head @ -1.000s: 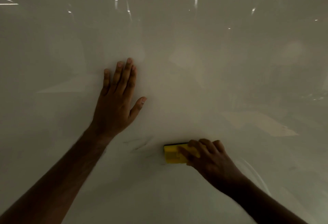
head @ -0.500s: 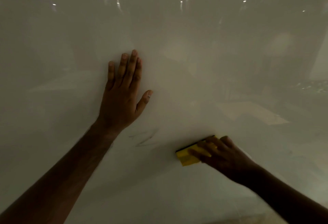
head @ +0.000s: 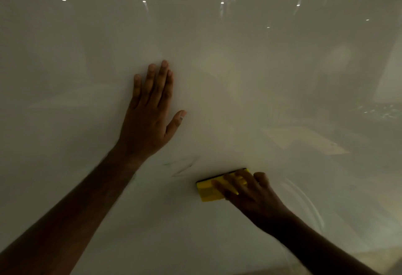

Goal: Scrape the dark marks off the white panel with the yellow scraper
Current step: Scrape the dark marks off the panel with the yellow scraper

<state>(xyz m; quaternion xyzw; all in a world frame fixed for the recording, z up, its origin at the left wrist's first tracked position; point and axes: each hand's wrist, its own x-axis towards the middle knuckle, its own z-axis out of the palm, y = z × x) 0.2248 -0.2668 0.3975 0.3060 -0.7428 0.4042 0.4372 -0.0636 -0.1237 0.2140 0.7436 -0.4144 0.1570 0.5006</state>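
The white panel (head: pixel 250 83) fills nearly the whole view, glossy and dim, with small points of light mirrored along its top. No container shows anywhere on it.

The left hand (head: pixel 150 115) lies flat against the panel, palm down, fingers (head: pixel 162 78) straight and close together, thumb spread to the right; it grasps nothing. The right hand (head: pixel 250 194) is lower and to the right, its fingers pressed over the yellow scraper (head: pixel 208 191), holding it against the panel. The scraper's dark upper edge tilts, higher at its right end.

The dark marks (head: pixel 182 169), a few thin faint strokes, sit between the two hands, just up and left of the scraper and apart from it.

Compared with half a second ago, the left hand lies as it did, flat and spread the same way. The scraper keeps much the same tilt and sits nearer the marks than before; the strokes look as they did.
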